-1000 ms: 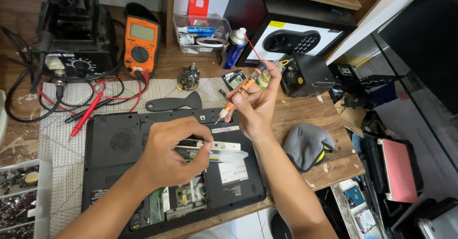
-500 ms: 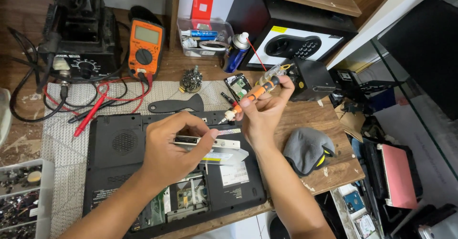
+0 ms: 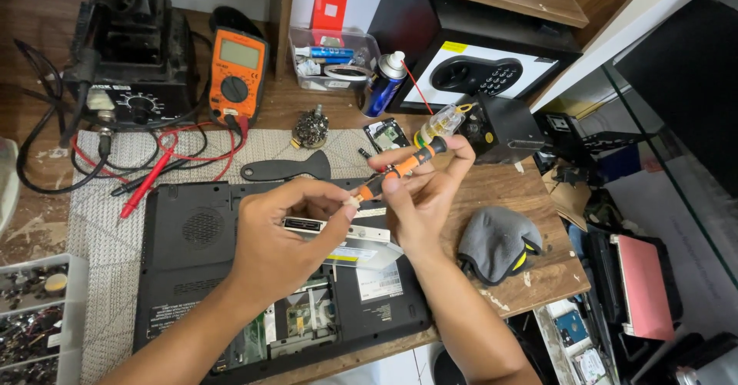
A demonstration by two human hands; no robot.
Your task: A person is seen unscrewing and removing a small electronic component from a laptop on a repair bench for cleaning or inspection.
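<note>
Head view, workbench seen from above.

Left hand (image 3: 280, 235): raised over the laptop, thumb and fingers closed around a slim silver optical drive (image 3: 338, 231), its narrow connector end showing between them. The drive is off the laptop, held level above the open bay.

Right hand (image 3: 423, 196): just beside the left, fingers clamped on a screwdriver (image 3: 400, 167) with an orange-and-black handle and a clear yellow-tinted cap. The tool is tilted, cap up and to the right, tip down at the left thumb and the drive's edge; whether tip touches metal cannot be told.

Laptop (image 3: 192, 239): black, underside up, on a grey mesh mat (image 3: 96, 223); a cover is off near the front edge, showing green circuit boards.

Behind the laptop: black plastic pry tool (image 3: 288, 170); orange multimeter (image 3: 237, 77) with red and black probe leads (image 3: 154, 173); black soldering station (image 3: 127, 54) at far left; small clear tray of oddments (image 3: 330, 58); blue spray can (image 3: 382, 85) with a red straw.

Right of the hands: grey cloth pouch with yellow trim (image 3: 496, 243) on the wooden desk (image 3: 538, 193).

Lower left: clear parts organiser (image 3: 38, 316) holding small hardware.
</note>
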